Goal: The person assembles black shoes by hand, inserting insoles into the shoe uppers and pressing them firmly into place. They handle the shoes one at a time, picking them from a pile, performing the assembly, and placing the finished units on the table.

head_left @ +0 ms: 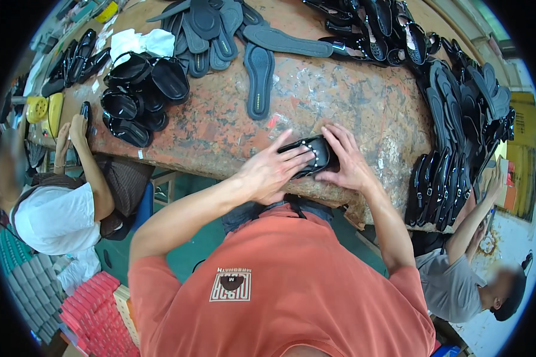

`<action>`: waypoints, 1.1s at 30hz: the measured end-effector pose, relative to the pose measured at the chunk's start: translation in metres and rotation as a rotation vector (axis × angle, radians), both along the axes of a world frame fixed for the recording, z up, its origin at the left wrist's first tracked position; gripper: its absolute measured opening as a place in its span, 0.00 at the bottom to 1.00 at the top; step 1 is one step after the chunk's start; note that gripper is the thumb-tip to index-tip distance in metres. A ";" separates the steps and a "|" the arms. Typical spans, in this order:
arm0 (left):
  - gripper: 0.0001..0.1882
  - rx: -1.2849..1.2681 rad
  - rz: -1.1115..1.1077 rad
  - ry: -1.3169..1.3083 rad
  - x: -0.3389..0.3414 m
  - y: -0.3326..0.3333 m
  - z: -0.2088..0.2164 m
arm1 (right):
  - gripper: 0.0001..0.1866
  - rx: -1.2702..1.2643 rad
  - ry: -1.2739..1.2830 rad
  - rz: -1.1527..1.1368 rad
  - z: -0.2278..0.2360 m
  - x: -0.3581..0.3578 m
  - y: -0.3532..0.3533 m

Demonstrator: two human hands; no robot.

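A black shoe [320,150] with a row of small pale beads lies at the near edge of the worktable, between my hands. My left hand [274,169] reaches over it from the left, fingers laid across the beaded part. Around its right end curves my right hand [350,159], thumb at the near side and fingers at the far side. The inside of the shoe and part of its sole are hidden by my hands. Just beyond, a single dark grey insole [259,83] lies flat on the table.
A heap of insoles [205,30] lies at the back of the worn worktable [202,128]. Black shoes [140,98] are stacked at left, with more shoes [378,30] at back right and buckled ones [441,187] at right. Co-workers [59,211] sit on both sides.
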State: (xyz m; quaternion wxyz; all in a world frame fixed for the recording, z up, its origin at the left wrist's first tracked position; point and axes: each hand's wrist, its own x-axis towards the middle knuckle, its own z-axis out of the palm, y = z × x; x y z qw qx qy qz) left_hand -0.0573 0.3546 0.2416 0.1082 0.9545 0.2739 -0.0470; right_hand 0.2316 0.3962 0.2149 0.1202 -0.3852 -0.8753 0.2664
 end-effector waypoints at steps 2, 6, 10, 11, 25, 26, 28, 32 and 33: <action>0.49 -0.042 0.004 0.111 0.039 0.017 0.008 | 0.69 -0.045 -0.004 -0.066 -0.005 -0.002 -0.002; 0.51 0.003 0.018 0.065 0.031 0.013 0.006 | 0.70 -0.067 0.056 -0.102 -0.015 0.004 0.002; 0.35 -0.002 0.013 0.025 0.050 0.018 0.001 | 0.71 -0.056 0.042 -0.101 -0.016 0.001 0.000; 0.32 -0.093 -0.012 0.111 0.065 0.030 0.016 | 0.71 -0.055 0.031 -0.111 -0.017 0.003 0.000; 0.35 -0.436 0.478 -1.124 -0.004 0.018 0.076 | 0.23 0.158 -0.449 0.202 0.071 -0.017 -0.004; 0.35 -0.322 0.359 -1.109 0.012 0.027 0.080 | 0.23 0.103 -0.647 0.178 0.068 -0.015 0.001; 0.32 -0.281 0.303 -1.110 0.037 0.032 0.082 | 0.26 0.047 -0.672 0.189 0.087 -0.017 0.002; 0.27 -0.227 0.311 -1.173 0.056 0.016 0.087 | 0.30 -0.234 -0.881 0.384 0.081 -0.010 0.008; 0.26 -0.210 0.451 -1.087 0.051 0.014 0.082 | 0.30 -0.302 -1.019 0.442 0.085 -0.025 0.016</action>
